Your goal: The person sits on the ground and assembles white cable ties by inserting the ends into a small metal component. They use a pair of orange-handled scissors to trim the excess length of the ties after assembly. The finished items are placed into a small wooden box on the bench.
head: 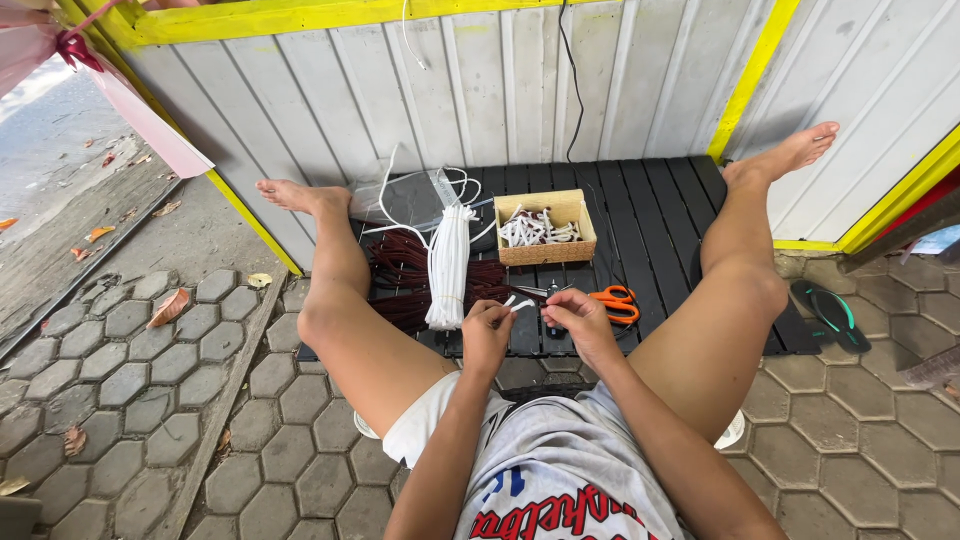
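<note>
In the head view, the left hand [487, 335] and right hand [578, 318] are each pinching 1 short white cord piece [519, 302] above the black slatted platform [650, 205]. 1 orange-handled pair of scissors [612, 300], 1 cardboard box [545, 228] and 1 white cord bundle [448, 265] are lying nearby.

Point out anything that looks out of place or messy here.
Little stands out. Dry leaves litter the paving on the left, and a lone green sandal lies at the right. The white cord bundle, box and scissors sit tidily.
</note>
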